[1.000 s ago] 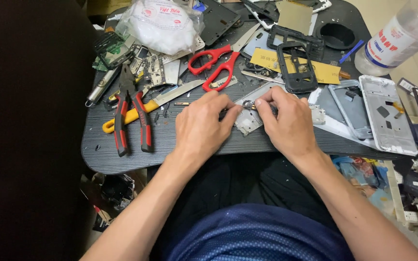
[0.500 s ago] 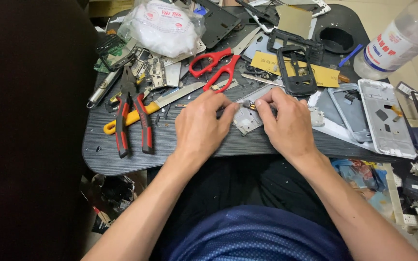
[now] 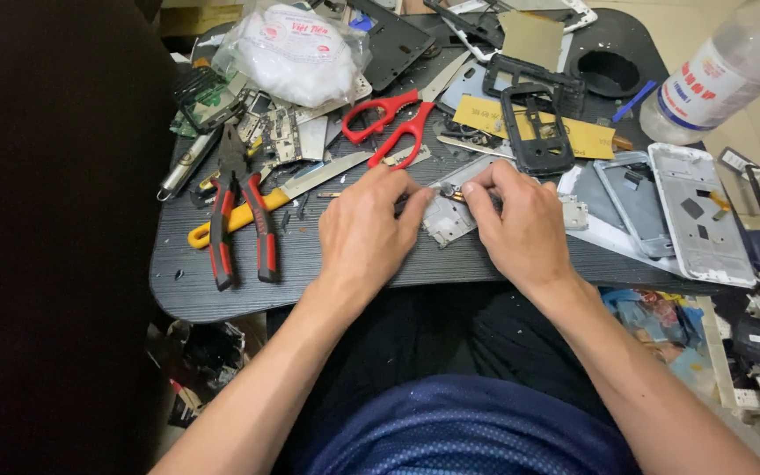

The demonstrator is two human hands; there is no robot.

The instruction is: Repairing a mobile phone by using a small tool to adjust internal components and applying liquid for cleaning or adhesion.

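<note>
My left hand (image 3: 364,236) and my right hand (image 3: 521,227) rest side by side on a dark table (image 3: 204,290), fingertips meeting over a small silver metal phone part (image 3: 447,216). Both hands pinch this part from either side, with a tiny brass-coloured piece at its top edge. What lies under the fingers is hidden. Red-handled scissors (image 3: 395,123) lie just beyond my hands. Red-and-black pliers (image 3: 239,220) and a yellow-handled knife (image 3: 274,198) lie to the left of my left hand.
White phone frames (image 3: 692,211) and a grey back cover (image 3: 635,198) lie at right. Black phone frames (image 3: 534,123), a yellow sheet (image 3: 573,132), a white plastic bag (image 3: 296,53) and circuit boards (image 3: 283,132) crowd the far side. A clear bottle (image 3: 723,75) stands far right.
Both hands have stayed on the small metal part, with only slight shifts of the fingers. The view has tilted a little.
</note>
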